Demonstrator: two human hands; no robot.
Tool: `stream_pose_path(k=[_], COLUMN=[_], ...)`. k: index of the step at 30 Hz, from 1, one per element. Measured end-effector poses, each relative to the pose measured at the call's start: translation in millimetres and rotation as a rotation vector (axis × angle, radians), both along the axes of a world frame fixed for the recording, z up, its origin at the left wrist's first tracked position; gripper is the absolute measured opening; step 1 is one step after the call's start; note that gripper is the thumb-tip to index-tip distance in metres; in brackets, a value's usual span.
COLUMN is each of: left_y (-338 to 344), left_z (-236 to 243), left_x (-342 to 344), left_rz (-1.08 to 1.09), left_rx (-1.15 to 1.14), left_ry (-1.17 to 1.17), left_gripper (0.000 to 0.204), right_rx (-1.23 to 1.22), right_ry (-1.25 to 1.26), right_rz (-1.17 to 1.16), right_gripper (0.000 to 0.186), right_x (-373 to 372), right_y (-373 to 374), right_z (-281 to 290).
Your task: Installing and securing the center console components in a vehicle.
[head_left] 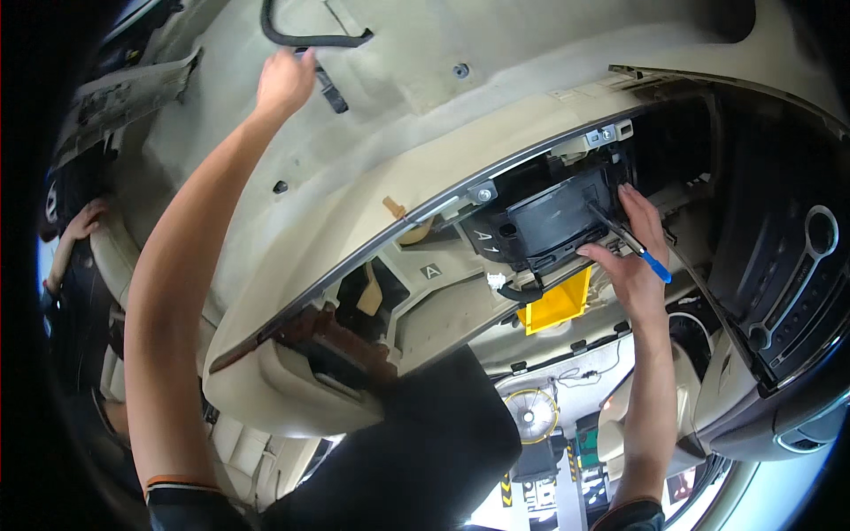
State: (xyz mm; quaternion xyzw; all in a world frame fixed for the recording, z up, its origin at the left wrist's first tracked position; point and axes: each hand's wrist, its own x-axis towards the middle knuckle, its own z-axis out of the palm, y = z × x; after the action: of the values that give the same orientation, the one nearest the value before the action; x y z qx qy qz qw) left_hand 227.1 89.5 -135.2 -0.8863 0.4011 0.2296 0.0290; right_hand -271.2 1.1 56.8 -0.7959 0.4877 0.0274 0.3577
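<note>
My right hand (639,265) grips the edge of a black rectangular plastic housing (553,221) in the beige console opening, its thumb along one edge and its fingers at the end. A screwdriver (655,265) with a blue-ended handle lies across the gap between thumb and fingers, its shaft over the housing. Far off at the upper left, my left hand (285,84) is closed beside a short black strap-like piece (332,94) and a black cable (314,41) on the beige carpet. What its fingers hold is hidden.
A yellow bin (558,305) shows below the housing. White-plugged wiring (498,281) hangs near it. A wrench (807,274) rests on the dark panel at right. Metal brackets (611,135) line the opening's rim. Another person's hand (87,219) rests on a seat at far left.
</note>
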Motion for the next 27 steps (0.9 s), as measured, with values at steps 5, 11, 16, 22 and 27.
stream_pose_path(k=[5, 11, 16, 22, 27], left_y=[100.0, 104.5, 107.7, 119.4, 117.2], left_z=[-176.1, -174.9, -144.8, -159.8, -164.2], left_x=[43.3, 34.3, 12.2, 19.4, 12.9], left_rz=[-0.206, -0.165, -0.224, -0.242, -0.271], left_rx=[0.318, -0.01, 0.008, -0.445, -0.553], left_ry=[-0.262, -0.086, -0.215, -0.307, -0.294], left_gripper=[0.078, 0.072, 0.062, 0.067, 0.065], right_rx=[0.047, 0.056, 0.044, 0.022, -0.07], right_ry=[0.008, 0.068, 0.235, 0.439, 0.306], right_rz=[0.094, 0.036, -0.036, -0.224, -0.06], right_gripper=[0.084, 0.09, 0.086, 0.051, 0.064], right_x=[11.3, 7.0, 18.4, 66.8, 113.1], right_y=[-1.8, -3.3, 10.4, 67.7, 72.2], right_z=[-5.8, 15.0, 19.0, 68.9, 50.9])
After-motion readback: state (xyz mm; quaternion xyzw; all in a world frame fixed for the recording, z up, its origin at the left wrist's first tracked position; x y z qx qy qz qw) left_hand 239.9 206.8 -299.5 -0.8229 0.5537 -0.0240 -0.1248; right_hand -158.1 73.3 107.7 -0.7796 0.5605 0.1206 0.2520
